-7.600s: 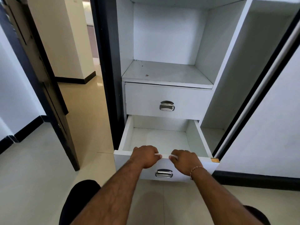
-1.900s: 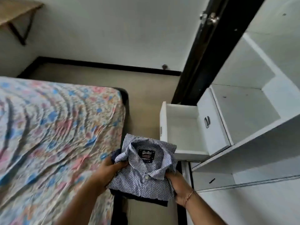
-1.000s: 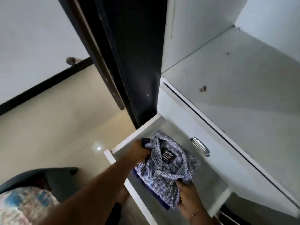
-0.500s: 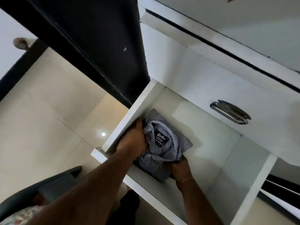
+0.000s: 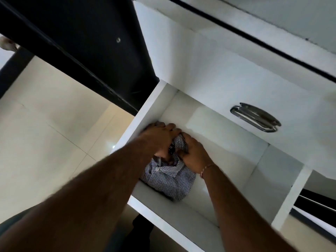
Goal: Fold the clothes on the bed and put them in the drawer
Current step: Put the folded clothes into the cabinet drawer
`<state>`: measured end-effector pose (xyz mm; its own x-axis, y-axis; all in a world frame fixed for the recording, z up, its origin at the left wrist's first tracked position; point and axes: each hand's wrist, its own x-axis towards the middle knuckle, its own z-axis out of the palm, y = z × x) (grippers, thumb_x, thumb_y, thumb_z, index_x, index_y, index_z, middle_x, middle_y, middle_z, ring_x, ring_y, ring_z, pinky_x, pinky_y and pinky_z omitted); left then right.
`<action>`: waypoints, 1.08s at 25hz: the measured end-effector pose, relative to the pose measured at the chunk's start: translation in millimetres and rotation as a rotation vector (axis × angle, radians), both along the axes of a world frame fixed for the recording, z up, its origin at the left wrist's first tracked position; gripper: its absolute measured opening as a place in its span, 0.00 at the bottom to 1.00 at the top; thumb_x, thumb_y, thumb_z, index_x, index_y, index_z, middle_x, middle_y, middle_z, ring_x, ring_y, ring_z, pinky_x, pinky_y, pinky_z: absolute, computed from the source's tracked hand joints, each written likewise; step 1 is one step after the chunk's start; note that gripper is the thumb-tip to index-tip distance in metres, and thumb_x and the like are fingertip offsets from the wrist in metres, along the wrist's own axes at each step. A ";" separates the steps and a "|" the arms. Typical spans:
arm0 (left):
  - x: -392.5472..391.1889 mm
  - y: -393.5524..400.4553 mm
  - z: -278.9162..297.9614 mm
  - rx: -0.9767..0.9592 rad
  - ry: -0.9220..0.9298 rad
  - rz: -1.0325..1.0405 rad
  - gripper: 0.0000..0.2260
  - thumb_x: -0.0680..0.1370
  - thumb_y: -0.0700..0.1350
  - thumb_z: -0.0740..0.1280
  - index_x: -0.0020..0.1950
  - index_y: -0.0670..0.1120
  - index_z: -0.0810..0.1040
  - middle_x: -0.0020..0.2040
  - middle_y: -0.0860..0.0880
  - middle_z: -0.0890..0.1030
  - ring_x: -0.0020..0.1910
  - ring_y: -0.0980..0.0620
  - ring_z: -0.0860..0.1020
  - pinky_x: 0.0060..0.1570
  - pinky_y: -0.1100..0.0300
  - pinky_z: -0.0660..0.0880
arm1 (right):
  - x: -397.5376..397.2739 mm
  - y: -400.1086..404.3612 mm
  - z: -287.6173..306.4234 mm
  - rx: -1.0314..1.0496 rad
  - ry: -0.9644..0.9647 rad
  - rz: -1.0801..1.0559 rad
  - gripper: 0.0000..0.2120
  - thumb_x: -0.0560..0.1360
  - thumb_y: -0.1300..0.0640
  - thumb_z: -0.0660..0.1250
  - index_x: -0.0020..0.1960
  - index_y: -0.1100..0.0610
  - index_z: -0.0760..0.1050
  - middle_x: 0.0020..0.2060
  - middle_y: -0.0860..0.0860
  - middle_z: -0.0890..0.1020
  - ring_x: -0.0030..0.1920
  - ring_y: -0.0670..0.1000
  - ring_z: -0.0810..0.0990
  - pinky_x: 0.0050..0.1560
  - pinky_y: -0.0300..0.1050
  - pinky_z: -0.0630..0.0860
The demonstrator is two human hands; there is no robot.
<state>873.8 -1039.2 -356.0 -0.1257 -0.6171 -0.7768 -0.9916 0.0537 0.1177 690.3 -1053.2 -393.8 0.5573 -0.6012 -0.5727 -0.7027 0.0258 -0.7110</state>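
Note:
The folded blue-and-white dotted shirt (image 5: pixel 169 180) lies inside the open white lower drawer (image 5: pixel 143 110), against its left wall. Both my hands are down in the drawer on the shirt's collar end. My left hand (image 5: pixel 160 137) covers the top of the collar beside the drawer wall, fingers curled over the cloth. My right hand (image 5: pixel 192 153), with a thin bracelet at the wrist, grips the collar from the right. The hands hide much of the collar; the shirt's lower half shows below them.
The shut upper drawer with a chrome handle (image 5: pixel 254 117) overhangs the back of the open one. A black door frame (image 5: pixel 81 42) runs along the left of the wardrobe. Cream floor tiles (image 5: pixel 45 133) lie at the left. The drawer's right half holds nothing.
The shirt went down from above the drawer onto its floor at the left wall. Both hands shifted from its sides onto the collar end.

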 end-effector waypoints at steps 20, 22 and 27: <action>-193.0 152.7 244.1 -0.344 0.605 -0.388 0.42 0.75 0.58 0.67 0.85 0.47 0.54 0.85 0.43 0.54 0.84 0.44 0.55 0.79 0.41 0.59 | -248.4 214.4 313.3 -0.134 0.281 -0.879 0.29 0.79 0.58 0.72 0.77 0.58 0.67 0.71 0.60 0.74 0.65 0.60 0.78 0.67 0.57 0.74; -250.1 154.8 275.6 -0.334 0.669 -0.422 0.40 0.77 0.59 0.63 0.84 0.45 0.56 0.84 0.42 0.57 0.83 0.44 0.58 0.78 0.42 0.60 | -292.1 243.8 329.3 -0.107 0.308 -1.036 0.30 0.78 0.59 0.73 0.77 0.60 0.67 0.69 0.62 0.75 0.64 0.62 0.78 0.66 0.57 0.74; -447.5 151.0 352.8 -0.323 0.745 -0.698 0.40 0.79 0.56 0.68 0.85 0.48 0.51 0.85 0.46 0.55 0.83 0.46 0.55 0.79 0.42 0.55 | -427.8 295.2 358.2 -0.073 0.272 -1.505 0.29 0.78 0.61 0.73 0.75 0.62 0.66 0.68 0.64 0.74 0.61 0.61 0.77 0.65 0.59 0.74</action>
